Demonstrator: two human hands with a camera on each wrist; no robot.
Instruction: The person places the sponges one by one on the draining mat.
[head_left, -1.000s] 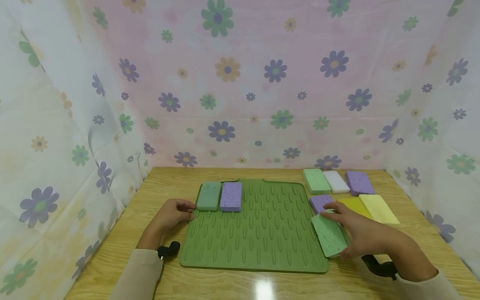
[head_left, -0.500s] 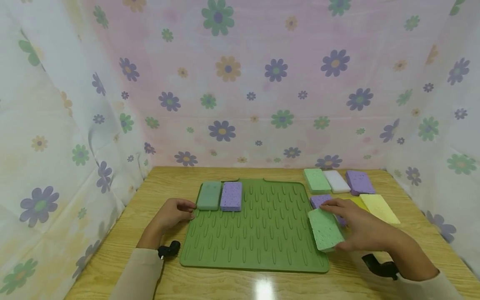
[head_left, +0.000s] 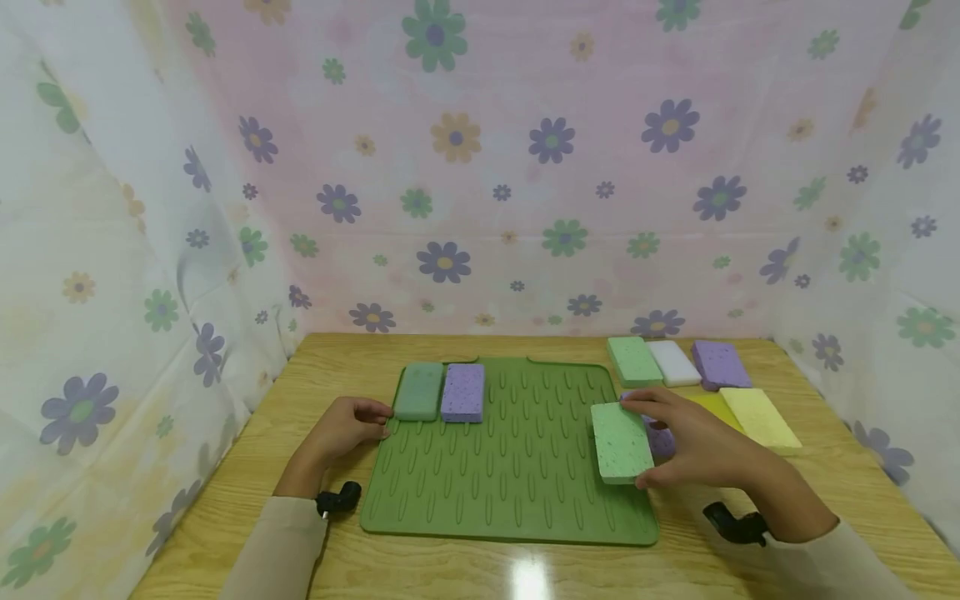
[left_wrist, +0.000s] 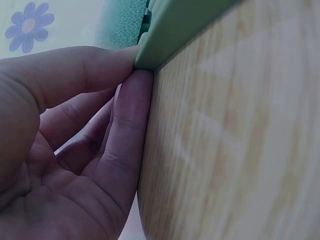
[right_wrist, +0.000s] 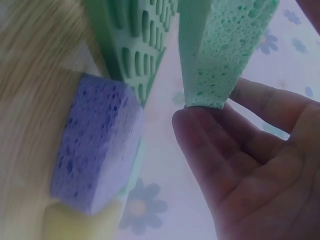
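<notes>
In the head view my right hand (head_left: pixel 701 437) holds a light green sponge (head_left: pixel 622 443) by its edges, thumb at the near side and fingers at the far side. This sponge hangs above the right part of a green ridged mat (head_left: pixel 517 492). The right wrist view shows the fingertips against the end of the pored sponge (right_wrist: pixel 225 60). My left hand (head_left: pixel 341 429) lies at the mat's left edge, where thumb and a fingertip touch the mat's side (left_wrist: pixel 175 30). A darker green sponge (head_left: pixel 419 392) and a purple sponge (head_left: pixel 462 392) lie side by side at the mat's back left.
Right of the mat lie a light green sponge (head_left: pixel 633 361), a white sponge (head_left: pixel 673 362), a purple sponge (head_left: pixel 720 365) and two yellow ones, one pale (head_left: pixel 759 418). Another purple sponge (head_left: pixel 660 440) is partly hidden behind my right hand. A flowered cloth (head_left: pixel 510 167) surrounds the wooden table.
My right hand has moved left with the light green sponge, from the mat's right edge to above the mat. The left hand has stayed in place.
</notes>
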